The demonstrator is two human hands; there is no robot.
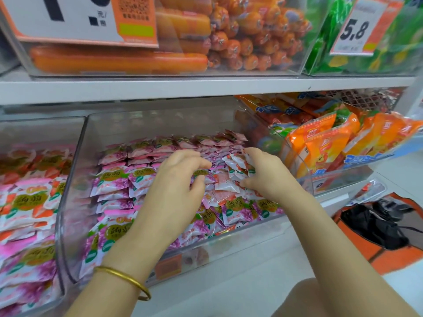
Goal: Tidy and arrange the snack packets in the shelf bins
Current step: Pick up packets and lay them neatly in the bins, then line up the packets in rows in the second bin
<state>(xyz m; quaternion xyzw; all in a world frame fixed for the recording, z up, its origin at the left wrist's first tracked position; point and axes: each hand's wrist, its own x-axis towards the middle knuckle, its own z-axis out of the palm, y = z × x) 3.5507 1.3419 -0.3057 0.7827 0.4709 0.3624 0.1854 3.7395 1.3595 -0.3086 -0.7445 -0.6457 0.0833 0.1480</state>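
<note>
Ann: Knee (pixel 320 298) + L forearm w/ gold bangle (pixel 123 282) sit closest to cam. You're crouched low, prob so you can reach into the clear mid bin (pixel 75 179) on the bottom shelf row.

Rev: Hands?

Ann: Your right hand (pixel 263 177) pinches a small bunch of white-red packets (pixel 238 167), thumb under and fingers over, held just above the pile at the bin's right side. Your left hand (pixel 180 179) has fingers curled down onto the loose packets (pixel 219 193) beside that bunch. Can't tell if it grips one or only steadies them.

Rev: Where's the stock?

Ann: Purple packets (pixel 114 181) lie in neat overlapping rows at left + back of the mid bin. The loose ones lie flat and askew, centre-right. My guess: you keep the bunch squared up so it goes in as one row, not piece by piece.

Rev: Progress?

Ann: Approx midway imo. Left rows look done, right patch not yet.

Rev: Neighbours?

Ann: Left bin w/ strawberry packets (pixel 27 202), right bin w/ orange packets (pixel 320 143). Risk: the white-red ones look like a diff flavour from the purple, so check they belong before you slot them.
</note>
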